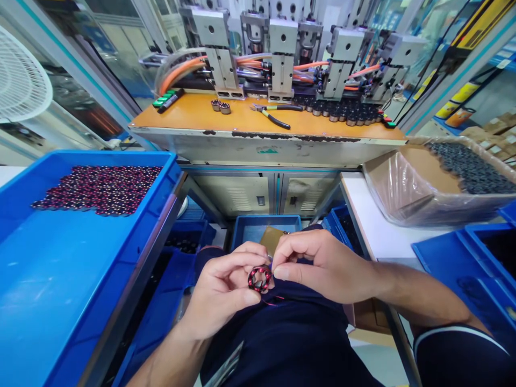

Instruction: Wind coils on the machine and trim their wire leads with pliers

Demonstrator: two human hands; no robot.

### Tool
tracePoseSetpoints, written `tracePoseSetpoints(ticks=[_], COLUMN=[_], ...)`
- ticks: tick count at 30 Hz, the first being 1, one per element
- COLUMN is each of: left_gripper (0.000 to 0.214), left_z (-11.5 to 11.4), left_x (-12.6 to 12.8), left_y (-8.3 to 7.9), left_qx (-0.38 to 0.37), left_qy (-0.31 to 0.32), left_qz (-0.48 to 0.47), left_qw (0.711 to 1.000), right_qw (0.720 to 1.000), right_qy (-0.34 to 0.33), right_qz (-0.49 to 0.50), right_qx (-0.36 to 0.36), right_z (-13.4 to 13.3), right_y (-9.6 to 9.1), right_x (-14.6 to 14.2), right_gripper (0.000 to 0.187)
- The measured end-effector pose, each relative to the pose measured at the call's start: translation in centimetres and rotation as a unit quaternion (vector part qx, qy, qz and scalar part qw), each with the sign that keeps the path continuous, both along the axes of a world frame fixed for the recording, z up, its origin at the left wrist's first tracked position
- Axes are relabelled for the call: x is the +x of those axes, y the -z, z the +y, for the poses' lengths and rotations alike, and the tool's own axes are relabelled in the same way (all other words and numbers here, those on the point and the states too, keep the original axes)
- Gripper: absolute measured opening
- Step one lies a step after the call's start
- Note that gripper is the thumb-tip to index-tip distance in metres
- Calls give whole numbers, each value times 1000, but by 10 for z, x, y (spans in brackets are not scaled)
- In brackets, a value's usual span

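Note:
My left hand [228,282] holds a small ring-shaped motor stator [252,279] between thumb and fingers, over my lap. Red wire windings show around the stator's ring, and its open middle faces up toward me. A loose red wire [276,302] trails below it. At the stator's right edge, my right hand [318,263] is closed in a pinch, thumb against forefinger. Whatever those fingertips grip is too small to make out.
On my left, a blue tray [52,279] carries many red-wound stators [108,188]. Ahead, an orange-topped bench [181,118] bears cutting pliers [276,114], marker pens [169,101] and dark parts [342,111] beneath metal fixtures [282,59]. A plastic-lined carton [415,188] of dark parts stands right.

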State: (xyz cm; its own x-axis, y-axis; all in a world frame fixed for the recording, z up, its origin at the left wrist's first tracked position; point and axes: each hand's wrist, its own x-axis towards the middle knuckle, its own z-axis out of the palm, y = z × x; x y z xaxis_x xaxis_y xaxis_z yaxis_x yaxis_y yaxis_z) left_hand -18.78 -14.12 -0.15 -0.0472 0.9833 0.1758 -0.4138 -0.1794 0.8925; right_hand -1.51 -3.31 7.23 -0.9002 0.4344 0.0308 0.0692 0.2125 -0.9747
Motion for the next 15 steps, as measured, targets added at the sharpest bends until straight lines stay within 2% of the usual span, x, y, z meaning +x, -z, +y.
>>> tracePoseSetpoints(ticks=[7,9,11,12,13,15], left_gripper=[32,30,29,29,29,29], left_z=[3,2,2,2,2,2], left_x=[2,3,3,4,4,6], left_y=[0,-1,-3,-4,-4,-5], left_qx=[20,23,13,6,-3,-17], left_qy=[-13,-8,7,18,29,47], left_qz=[13,10,-10,-27,-46,-80], left_qw=[1000,1000,1000,999,999,996], right_qw=[1000,999,992,985,974,936], right_qy=[15,-32,-89,-95,-82,-33], right_qz=[-24,-34,-33,-22,-3,68], right_qx=[-1,21,87,144,211,344], right_z=[-5,-1,6,9,12,16], right_y=[1,-1,-2,-1,0,5], right_x=[1,6,12,15,17,17], right_gripper=[11,12,10,7,4,9])
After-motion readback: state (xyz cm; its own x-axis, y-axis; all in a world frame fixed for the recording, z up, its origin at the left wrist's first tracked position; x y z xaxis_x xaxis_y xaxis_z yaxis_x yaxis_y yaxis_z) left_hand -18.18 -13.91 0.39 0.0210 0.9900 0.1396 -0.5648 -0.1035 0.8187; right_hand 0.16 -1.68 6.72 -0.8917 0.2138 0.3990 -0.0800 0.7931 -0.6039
